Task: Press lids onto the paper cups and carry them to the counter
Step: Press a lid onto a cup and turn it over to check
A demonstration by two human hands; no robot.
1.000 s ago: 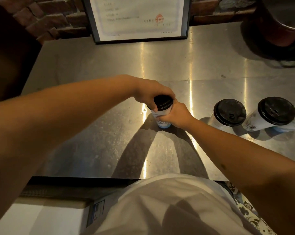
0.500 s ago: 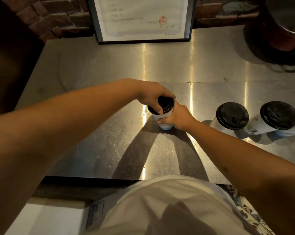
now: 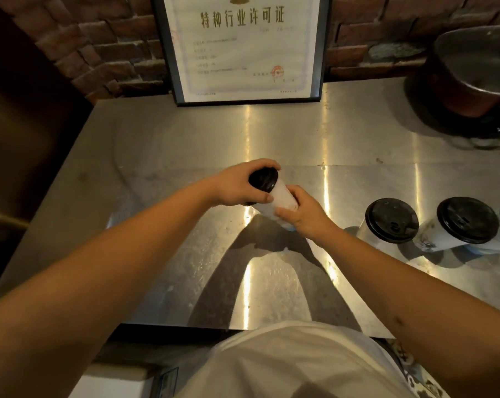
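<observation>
Paper cup (image 3: 280,201), tilted above the steel table (image 3: 162,145), is clasped low by the right hand (image 3: 303,214) while left-hand fingers (image 3: 260,165) are curled around its black lid (image 3: 263,179), apparently so the rim can be pressed home, lidded cups (image 3: 392,222) nearby.

surface: steel table (image 3: 343,139), scuffed, streaked with bright light reflections | behind table: red brick wall (image 3: 99,53) | against wall, on table's back edge: black-framed certificate (image 3: 243,47) | table's far right: large metal pot (image 3: 472,70) | left of table: dark shadow
</observation>
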